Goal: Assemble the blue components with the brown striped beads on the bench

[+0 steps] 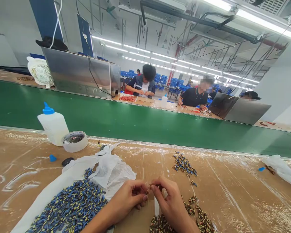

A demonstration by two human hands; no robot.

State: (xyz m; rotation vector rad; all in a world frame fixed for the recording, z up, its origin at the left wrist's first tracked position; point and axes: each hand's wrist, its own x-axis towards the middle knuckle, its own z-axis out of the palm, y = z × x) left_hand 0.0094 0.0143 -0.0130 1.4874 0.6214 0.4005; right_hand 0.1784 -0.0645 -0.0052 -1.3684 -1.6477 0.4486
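Observation:
Over the brown work table, the fingertips of my left hand (132,195) and my right hand (168,197) meet in a pinch. Between them is a tiny thin brownish piece (148,189), too small to make out its kind. A large heap of small blue, black and yellow parts (72,202) lies on white sheeting to the left of my left hand. Below and beside my right hand are piles of small dark parts with red and cream spots (205,220). Farther out sits a smaller pile of blue and yellow parts (184,164).
A white bottle with a blue nozzle (54,126) and a tape roll (75,142) stand at the left. Crumpled white plastic (113,173) lies near my left hand. Beyond the green belt (140,123), two people work at a facing bench with metal panels (80,74).

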